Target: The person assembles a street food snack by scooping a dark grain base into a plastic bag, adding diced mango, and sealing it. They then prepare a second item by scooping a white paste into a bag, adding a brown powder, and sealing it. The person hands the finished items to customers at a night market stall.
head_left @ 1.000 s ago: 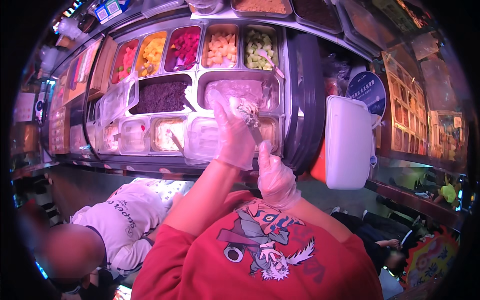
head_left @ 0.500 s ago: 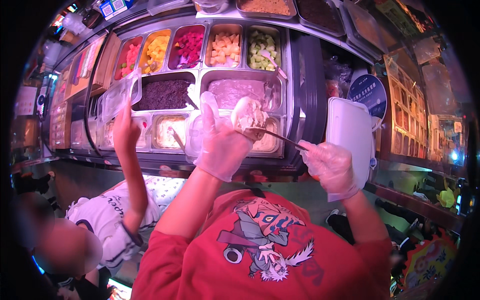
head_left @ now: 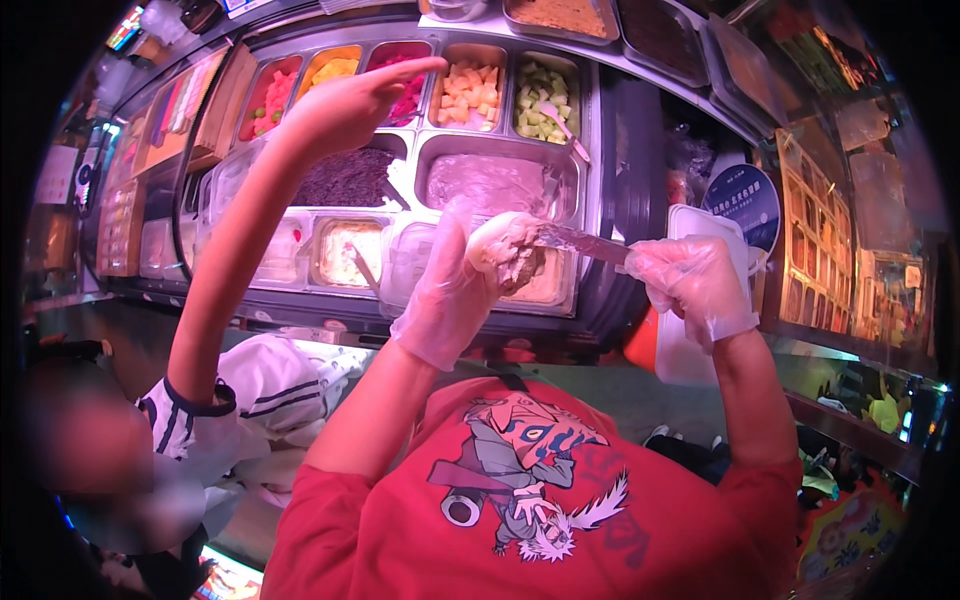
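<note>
My left hand (head_left: pixel 448 292), in a thin clear glove, is closed on a pale round bun (head_left: pixel 505 250) held up over the metal tubs. My right hand (head_left: pixel 690 285), also gloved, grips a flat metal spreader (head_left: pixel 580 240) whose tip touches the bun's side. Behind the bun lies a steel tub of pale purple paste (head_left: pixel 490 180). Another person's bare arm (head_left: pixel 235 250) reaches up from the lower left, its finger pointing over the tub of red fruit (head_left: pixel 405 95).
A chilled counter holds several steel tubs: diced orange fruit (head_left: pixel 472 92), green cubes (head_left: pixel 545 110), dark purple grains (head_left: pixel 345 178), cream fillings (head_left: pixel 345 250). A white lidded box (head_left: pixel 690 350) stands at the right. The other person in a white striped top (head_left: pixel 260 390) is at lower left.
My hands lifted from the paste tub and parted; the right hand drew back to the right with the spreader. The other person's arm came up and stretched further toward the fruit tubs.
</note>
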Demonstrator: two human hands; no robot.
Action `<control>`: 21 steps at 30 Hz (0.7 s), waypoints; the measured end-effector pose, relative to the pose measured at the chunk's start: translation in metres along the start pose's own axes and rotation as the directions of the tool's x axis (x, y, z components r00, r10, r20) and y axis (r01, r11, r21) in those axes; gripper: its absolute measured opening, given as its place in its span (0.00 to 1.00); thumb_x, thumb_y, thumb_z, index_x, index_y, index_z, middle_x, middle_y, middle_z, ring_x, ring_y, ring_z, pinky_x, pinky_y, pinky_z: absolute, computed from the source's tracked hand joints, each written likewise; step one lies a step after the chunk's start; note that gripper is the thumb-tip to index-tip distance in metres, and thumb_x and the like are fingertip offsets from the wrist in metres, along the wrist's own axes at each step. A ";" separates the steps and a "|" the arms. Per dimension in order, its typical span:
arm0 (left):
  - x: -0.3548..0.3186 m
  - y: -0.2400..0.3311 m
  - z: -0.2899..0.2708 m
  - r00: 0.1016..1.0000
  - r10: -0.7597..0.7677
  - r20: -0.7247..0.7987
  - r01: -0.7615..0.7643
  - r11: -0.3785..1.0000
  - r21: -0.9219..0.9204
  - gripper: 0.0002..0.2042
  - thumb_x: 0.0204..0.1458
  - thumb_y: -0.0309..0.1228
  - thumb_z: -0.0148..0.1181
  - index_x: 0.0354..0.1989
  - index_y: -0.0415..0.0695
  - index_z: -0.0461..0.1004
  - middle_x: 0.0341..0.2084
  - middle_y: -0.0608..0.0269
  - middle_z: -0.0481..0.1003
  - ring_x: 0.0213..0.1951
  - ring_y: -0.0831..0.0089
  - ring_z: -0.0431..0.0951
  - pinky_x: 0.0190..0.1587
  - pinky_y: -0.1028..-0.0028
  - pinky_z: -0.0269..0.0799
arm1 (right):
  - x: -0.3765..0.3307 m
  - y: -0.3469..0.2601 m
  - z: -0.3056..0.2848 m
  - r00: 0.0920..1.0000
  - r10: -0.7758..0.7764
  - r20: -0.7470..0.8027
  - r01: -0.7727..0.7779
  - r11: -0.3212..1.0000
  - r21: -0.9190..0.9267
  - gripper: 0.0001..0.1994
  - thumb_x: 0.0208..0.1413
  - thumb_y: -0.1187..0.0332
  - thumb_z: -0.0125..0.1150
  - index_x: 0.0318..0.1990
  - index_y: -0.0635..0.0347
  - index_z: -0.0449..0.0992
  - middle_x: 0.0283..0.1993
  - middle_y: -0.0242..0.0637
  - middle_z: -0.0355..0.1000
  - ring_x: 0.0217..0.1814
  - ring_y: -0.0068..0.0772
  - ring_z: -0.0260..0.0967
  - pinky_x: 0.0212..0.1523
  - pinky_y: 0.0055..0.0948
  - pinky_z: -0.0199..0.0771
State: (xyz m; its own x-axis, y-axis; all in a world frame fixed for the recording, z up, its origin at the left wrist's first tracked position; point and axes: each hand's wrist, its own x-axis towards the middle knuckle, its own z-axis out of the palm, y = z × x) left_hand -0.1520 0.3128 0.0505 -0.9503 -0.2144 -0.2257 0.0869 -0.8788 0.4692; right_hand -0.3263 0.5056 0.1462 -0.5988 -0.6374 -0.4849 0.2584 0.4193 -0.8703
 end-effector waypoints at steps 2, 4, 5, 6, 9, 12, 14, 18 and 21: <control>0.001 0.004 -0.005 0.999 -0.046 0.027 0.048 0.996 -0.069 0.42 0.61 0.63 0.42 0.66 0.32 0.60 0.60 0.50 0.69 0.62 0.58 0.69 0.68 0.62 0.60 | -0.003 -0.001 0.004 0.998 -0.048 -0.031 0.047 0.998 -0.041 0.09 0.58 0.75 0.65 0.43 0.74 0.81 0.28 0.34 0.75 0.23 0.18 0.65 0.23 0.21 0.65; 0.002 0.006 -0.008 0.998 -0.059 0.008 0.060 0.978 -0.200 0.42 0.61 0.64 0.43 0.65 0.32 0.61 0.60 0.50 0.69 0.63 0.57 0.69 0.67 0.60 0.60 | -0.010 -0.006 0.010 0.990 -0.113 -0.080 0.105 0.990 -0.094 0.09 0.58 0.76 0.65 0.43 0.73 0.81 0.29 0.33 0.75 0.23 0.18 0.66 0.24 0.22 0.66; 0.001 0.007 -0.010 0.998 -0.065 -0.002 0.062 0.963 -0.264 0.42 0.61 0.64 0.44 0.65 0.31 0.61 0.60 0.50 0.69 0.63 0.56 0.69 0.67 0.59 0.61 | -0.013 -0.008 0.013 0.984 -0.146 -0.101 0.133 0.984 -0.121 0.09 0.58 0.76 0.65 0.44 0.72 0.81 0.29 0.33 0.75 0.24 0.18 0.66 0.24 0.22 0.67; 0.001 0.008 -0.015 0.998 -0.069 0.009 0.068 0.954 -0.291 0.41 0.61 0.63 0.45 0.65 0.32 0.61 0.59 0.49 0.70 0.62 0.56 0.70 0.67 0.59 0.62 | -0.012 -0.003 0.016 0.958 -0.277 -0.072 0.261 0.949 -0.176 0.08 0.58 0.77 0.65 0.44 0.71 0.81 0.29 0.33 0.74 0.24 0.18 0.66 0.24 0.22 0.67; -0.001 0.011 -0.011 0.993 -0.101 -0.062 0.069 0.918 -0.390 0.42 0.59 0.63 0.49 0.65 0.34 0.61 0.59 0.46 0.70 0.61 0.54 0.71 0.67 0.52 0.63 | 0.001 0.037 0.019 0.770 -0.636 0.052 0.614 0.716 -0.331 0.11 0.54 0.81 0.68 0.45 0.66 0.82 0.29 0.35 0.74 0.25 0.23 0.70 0.25 0.27 0.70; -0.004 0.017 -0.005 0.981 -0.164 -0.104 0.090 0.859 -0.503 0.42 0.58 0.63 0.51 0.66 0.36 0.60 0.60 0.45 0.69 0.62 0.51 0.69 0.67 0.47 0.60 | 0.014 0.039 0.021 0.474 -0.809 0.347 0.710 0.119 -0.694 0.11 0.61 0.75 0.63 0.51 0.62 0.80 0.28 0.29 0.70 0.26 0.17 0.66 0.25 0.20 0.65; -0.002 0.019 -0.006 0.981 -0.178 -0.082 0.099 0.812 -0.575 0.43 0.58 0.64 0.49 0.70 0.40 0.55 0.66 0.44 0.62 0.66 0.46 0.63 0.68 0.37 0.53 | 0.025 0.060 0.023 0.450 -0.835 0.317 0.734 0.144 -0.664 0.13 0.59 0.77 0.64 0.51 0.62 0.80 0.28 0.31 0.71 0.26 0.20 0.67 0.26 0.18 0.63; 0.000 0.019 -0.007 0.973 -0.167 -0.158 0.046 0.815 -0.577 0.45 0.56 0.65 0.52 0.71 0.41 0.55 0.66 0.43 0.62 0.65 0.45 0.64 0.68 0.37 0.53 | 0.036 0.074 0.019 0.466 -0.840 0.279 0.803 0.268 -0.532 0.10 0.55 0.81 0.65 0.45 0.66 0.80 0.28 0.36 0.72 0.25 0.25 0.68 0.24 0.21 0.64; 0.002 0.020 -0.001 0.966 -0.135 -0.221 -0.015 0.823 -0.568 0.41 0.55 0.65 0.53 0.64 0.41 0.62 0.59 0.44 0.68 0.61 0.44 0.68 0.67 0.38 0.55 | 0.035 0.059 0.019 0.389 -0.860 0.330 0.801 0.139 -0.582 0.08 0.55 0.83 0.64 0.43 0.67 0.80 0.28 0.37 0.72 0.24 0.28 0.68 0.24 0.24 0.65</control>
State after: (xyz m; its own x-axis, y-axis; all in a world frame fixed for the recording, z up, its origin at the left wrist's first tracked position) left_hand -0.1523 0.2941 0.0587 -0.8638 -0.1828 -0.4696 0.2553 -0.9622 -0.0951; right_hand -0.3176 0.4957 0.0759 -0.2055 -0.8217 0.5315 -0.8852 -0.0756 -0.4591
